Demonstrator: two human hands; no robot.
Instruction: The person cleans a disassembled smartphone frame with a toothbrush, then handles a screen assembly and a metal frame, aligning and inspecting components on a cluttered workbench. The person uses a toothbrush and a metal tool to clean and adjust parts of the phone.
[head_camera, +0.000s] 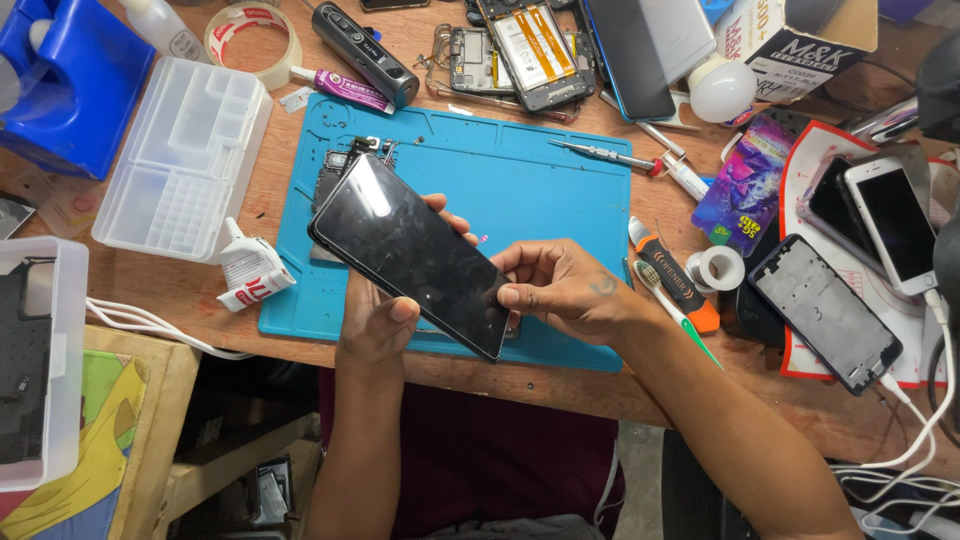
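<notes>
A black smartphone (405, 245) with a smudged dark screen is held tilted above the blue work mat (520, 190). My left hand (378, 325) supports it from below, thumb on the screen's lower edge. My right hand (565, 290) grips the phone's lower right corner with its fingertips. A small circuit board (340, 160) lies on the mat just behind the phone's top end.
A clear parts organiser (185, 150) sits at the left, a glue tube (250, 270) beside the mat. Opened phones (530, 45), a tape roll (255, 40), a screwdriver (600, 153), a toothbrush (675, 310), a phone frame (825, 312) and a white phone (893, 225) crowd the wooden table.
</notes>
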